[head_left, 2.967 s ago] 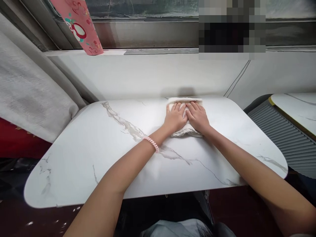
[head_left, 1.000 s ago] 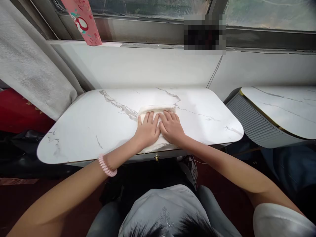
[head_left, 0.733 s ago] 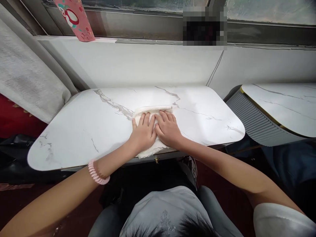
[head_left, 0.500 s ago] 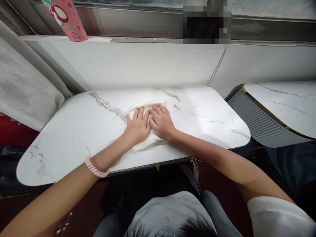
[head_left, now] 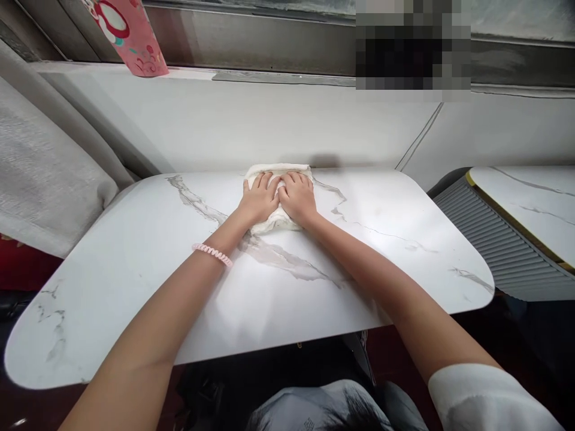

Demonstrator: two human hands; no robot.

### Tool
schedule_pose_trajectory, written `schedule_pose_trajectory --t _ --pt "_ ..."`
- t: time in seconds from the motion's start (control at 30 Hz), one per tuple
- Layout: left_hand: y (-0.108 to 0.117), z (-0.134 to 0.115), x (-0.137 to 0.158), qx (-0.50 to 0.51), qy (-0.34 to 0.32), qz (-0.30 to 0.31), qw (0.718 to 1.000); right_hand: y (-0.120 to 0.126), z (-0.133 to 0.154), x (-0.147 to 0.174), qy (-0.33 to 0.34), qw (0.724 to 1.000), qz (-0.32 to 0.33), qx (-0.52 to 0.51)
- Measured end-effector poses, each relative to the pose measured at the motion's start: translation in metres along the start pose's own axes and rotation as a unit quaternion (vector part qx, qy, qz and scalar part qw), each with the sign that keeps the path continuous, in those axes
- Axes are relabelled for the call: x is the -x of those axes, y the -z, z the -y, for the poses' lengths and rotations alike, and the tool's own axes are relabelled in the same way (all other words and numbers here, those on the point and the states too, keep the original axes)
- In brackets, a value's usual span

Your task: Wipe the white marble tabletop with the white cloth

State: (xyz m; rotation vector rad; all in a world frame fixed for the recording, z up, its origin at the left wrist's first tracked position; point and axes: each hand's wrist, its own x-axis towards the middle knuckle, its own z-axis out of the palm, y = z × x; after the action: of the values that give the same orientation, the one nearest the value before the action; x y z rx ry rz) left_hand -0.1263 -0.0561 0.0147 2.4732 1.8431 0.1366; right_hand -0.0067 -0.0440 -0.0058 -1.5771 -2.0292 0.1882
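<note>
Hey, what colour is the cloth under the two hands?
The cloth is off-white, close to cream; the head view shows it best.

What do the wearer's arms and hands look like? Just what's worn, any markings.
Both hands are bare, no gloves or rings visible: left hand, right hand. A pink coiled band circles the left wrist; the right wrist has nothing on it. A white sleeve covers the upper right arm; no left sleeve in view.

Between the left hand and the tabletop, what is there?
In the head view, a whitish cloth lies between them, under the left hand and on the tabletop.
</note>
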Motion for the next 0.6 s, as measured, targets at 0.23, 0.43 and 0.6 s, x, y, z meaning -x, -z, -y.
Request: schedule_pose_trajectory --t 0.23,0.43,0.6 --pt "-0.003 0.017 -0.028 0.012 0.006 -0.013 1.000 -0.011 -0.002 -0.028 -0.006 1.000 -0.023 -0.002" --pt "-0.006 0.019 -0.026 0.019 0.006 -0.037 0.999 -0.012 -0.002 -0.027 -0.016 1.000 -0.019 -0.004" --pt "-0.008 0.015 0.000 0.007 0.012 -0.037 0.999 -0.008 0.007 -0.007 0.004 1.000 0.016 0.005"
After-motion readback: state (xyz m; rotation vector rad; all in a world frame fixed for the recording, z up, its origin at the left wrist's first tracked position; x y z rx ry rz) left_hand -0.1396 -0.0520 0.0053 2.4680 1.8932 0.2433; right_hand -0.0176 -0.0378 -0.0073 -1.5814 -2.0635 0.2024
